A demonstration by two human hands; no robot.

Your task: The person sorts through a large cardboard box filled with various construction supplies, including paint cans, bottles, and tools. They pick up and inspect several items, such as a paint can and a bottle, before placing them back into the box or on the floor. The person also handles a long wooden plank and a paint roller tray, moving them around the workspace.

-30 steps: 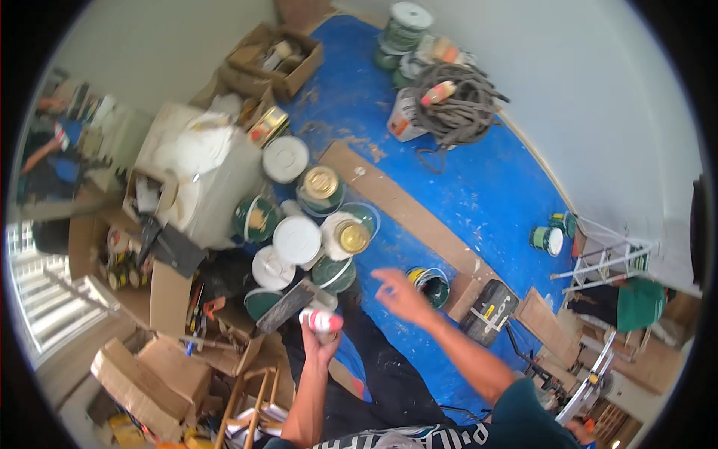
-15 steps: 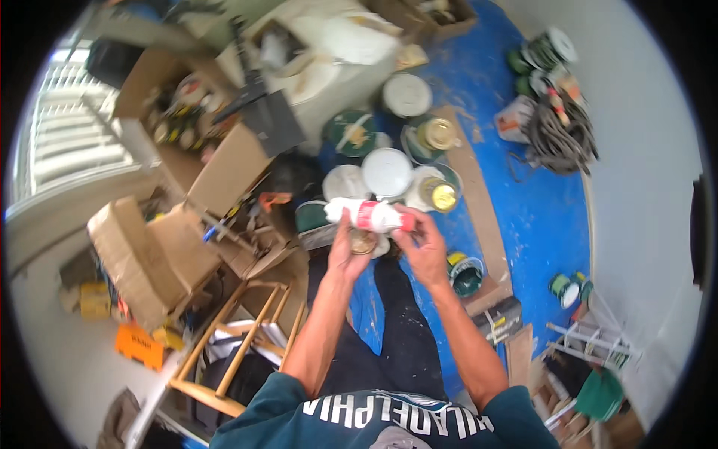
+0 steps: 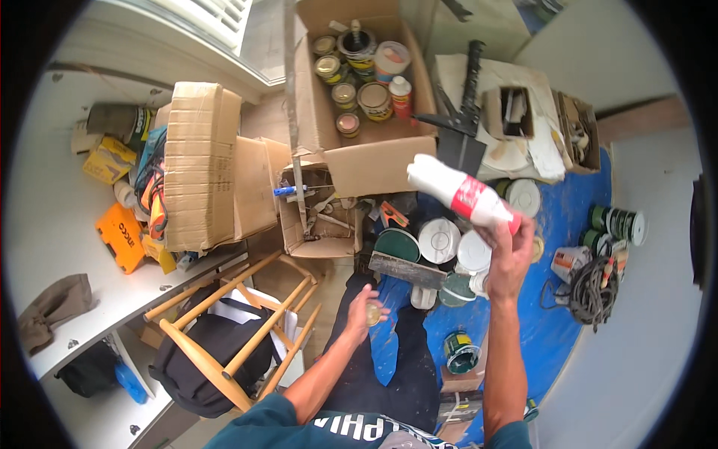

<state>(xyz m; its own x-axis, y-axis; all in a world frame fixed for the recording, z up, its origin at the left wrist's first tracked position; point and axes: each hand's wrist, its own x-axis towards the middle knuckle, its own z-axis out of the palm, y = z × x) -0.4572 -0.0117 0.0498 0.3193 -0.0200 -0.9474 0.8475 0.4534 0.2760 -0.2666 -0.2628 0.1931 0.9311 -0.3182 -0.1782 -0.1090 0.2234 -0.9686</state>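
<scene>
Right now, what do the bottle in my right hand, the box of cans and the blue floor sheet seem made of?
Bottle: probably plastic, smooth and slightly glossy, going by its rounded, moulded-looking body. Box of cans: matte brown cardboard, shown by its thin folded flaps. Blue floor sheet: perhaps plastic, by its smooth, even blue, though fabric is possible.

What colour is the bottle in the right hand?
White bottle with a red band and a red end where it's held; head view shows it best.
</scene>
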